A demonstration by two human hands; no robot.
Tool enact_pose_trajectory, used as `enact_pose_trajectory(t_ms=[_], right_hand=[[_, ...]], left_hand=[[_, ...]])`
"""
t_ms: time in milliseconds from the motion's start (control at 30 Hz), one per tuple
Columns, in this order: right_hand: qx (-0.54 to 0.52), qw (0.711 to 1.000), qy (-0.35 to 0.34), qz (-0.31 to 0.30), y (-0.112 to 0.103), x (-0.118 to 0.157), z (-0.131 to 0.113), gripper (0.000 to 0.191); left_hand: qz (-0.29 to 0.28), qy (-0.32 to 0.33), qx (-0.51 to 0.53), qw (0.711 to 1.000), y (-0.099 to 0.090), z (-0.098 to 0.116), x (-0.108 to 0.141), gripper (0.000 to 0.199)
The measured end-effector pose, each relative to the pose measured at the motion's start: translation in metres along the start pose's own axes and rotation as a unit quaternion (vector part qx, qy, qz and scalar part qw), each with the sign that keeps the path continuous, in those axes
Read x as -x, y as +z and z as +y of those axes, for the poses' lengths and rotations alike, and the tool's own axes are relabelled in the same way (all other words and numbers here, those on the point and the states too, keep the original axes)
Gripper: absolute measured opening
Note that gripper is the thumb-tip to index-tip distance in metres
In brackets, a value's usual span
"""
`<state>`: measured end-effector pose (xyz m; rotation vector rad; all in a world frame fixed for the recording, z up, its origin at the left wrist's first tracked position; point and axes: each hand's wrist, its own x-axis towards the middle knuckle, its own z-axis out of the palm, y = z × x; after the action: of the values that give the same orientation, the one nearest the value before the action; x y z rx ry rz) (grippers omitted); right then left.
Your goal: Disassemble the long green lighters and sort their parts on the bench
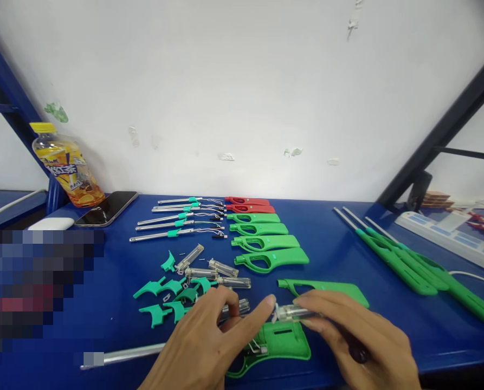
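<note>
My right hand (pixel 359 336) pinches a clear lighter fuel tank (pixel 294 312) between thumb and fingers, its white valve end pointing left. A dark rounded thing (pixel 359 352) shows under that palm; its kind is unclear. My left hand (pixel 209 341) has its thumb stretched out to the tank's valve end and its index finger bent, apart from the thumb; the other fingers are hidden. Below both hands lies an open green lighter handle half (pixel 290 346) with wires and a small metal part inside. A metal lighter tube (pixel 131 355) runs out left from under my left hand.
Several clear tanks (pixel 233 283) and teal triggers (pixel 152 288) lie left of centre. Behind them are metal tubes with wires (pixel 164 234) and green handle halves (pixel 274 259). Assembled green lighters (pixel 412 265) and a power strip (pixel 449 233) are right; a bottle (pixel 69 168) and phone (pixel 109 208) left.
</note>
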<state>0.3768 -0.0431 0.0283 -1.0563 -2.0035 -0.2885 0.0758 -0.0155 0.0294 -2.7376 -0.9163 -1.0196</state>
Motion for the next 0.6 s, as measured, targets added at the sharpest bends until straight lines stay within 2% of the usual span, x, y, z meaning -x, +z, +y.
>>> enact_pose_trajectory(t_ms=[100, 200, 300, 367, 433, 600], right_hand=[[0.01, 1.0, -0.001, 0.001, 0.0, -0.005, -0.003, 0.013], [0.006, 1.0, -0.006, 0.001, 0.0, -0.014, -0.013, 0.016], [-0.013, 0.999, -0.013, 0.028, 0.001, -0.027, -0.025, 0.021], [-0.029, 0.998, -0.021, 0.042, 0.001, -0.034, -0.03, 0.025], [-0.042, 0.998, -0.026, 0.041, 0.001, -0.037, -0.031, 0.027], [-0.059, 0.998, -0.023, -0.004, 0.002, -0.028, -0.024, 0.021]], left_hand=[[0.007, -0.002, -0.004, 1.0, 0.0, 0.002, 0.0, 0.067], [0.032, -0.018, -0.002, 0.999, -0.001, 0.007, -0.003, 0.038], [0.052, -0.011, 0.006, 0.999, -0.002, 0.008, -0.005, 0.015], [0.062, 0.002, 0.008, 0.998, -0.003, 0.008, -0.005, 0.015], [0.068, 0.008, 0.012, 0.998, -0.005, 0.008, -0.006, 0.022], [0.061, -0.004, 0.016, 0.998, -0.008, 0.008, -0.006, 0.034]])
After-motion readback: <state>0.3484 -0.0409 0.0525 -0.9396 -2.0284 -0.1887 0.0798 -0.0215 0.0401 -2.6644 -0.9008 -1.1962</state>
